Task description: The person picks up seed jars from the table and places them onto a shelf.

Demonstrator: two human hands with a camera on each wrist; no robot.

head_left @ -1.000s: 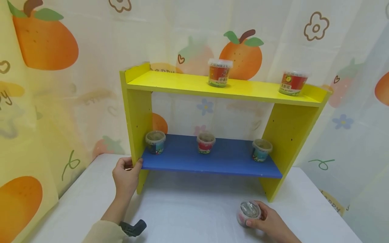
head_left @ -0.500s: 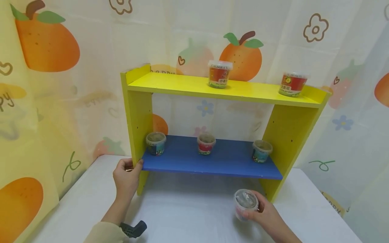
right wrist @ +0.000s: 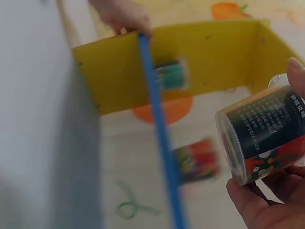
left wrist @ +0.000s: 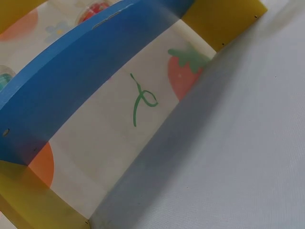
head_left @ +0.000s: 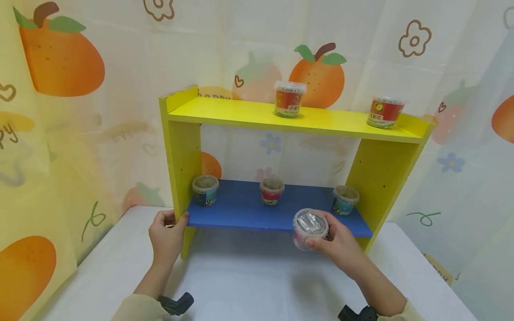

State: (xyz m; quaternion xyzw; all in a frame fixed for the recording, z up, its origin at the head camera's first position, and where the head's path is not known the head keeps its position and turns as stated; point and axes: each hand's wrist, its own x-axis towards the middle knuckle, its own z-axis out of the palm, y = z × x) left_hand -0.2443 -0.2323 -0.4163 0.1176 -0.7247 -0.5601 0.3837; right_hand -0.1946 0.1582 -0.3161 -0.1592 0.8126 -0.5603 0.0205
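In the head view my right hand (head_left: 341, 247) grips a clear lidded plastic tub (head_left: 308, 232) in front of the blue shelf board (head_left: 241, 216). The right wrist view shows this tub (right wrist: 262, 129) tilted, with a black and red label, fingers and thumb round it. My left hand (head_left: 166, 236) holds the left side panel of the yellow shelf unit (head_left: 173, 156), its thumb at the blue board's corner. On that board stand a teal-labelled tub (head_left: 206, 191) at left, a red one (head_left: 271, 192) mid-board and another teal one (head_left: 345, 200) at right.
Two red-labelled tubs stand on the yellow top shelf, one near the middle (head_left: 289, 100) and one at the right end (head_left: 384, 113). The unit stands on a white-covered table (head_left: 241, 276). A fruit-print curtain (head_left: 120, 111) hangs behind it.
My right hand has lifted the tub off the low front right of the table, up and leftward to the height of the blue board's front edge. My left hand has stayed in place.
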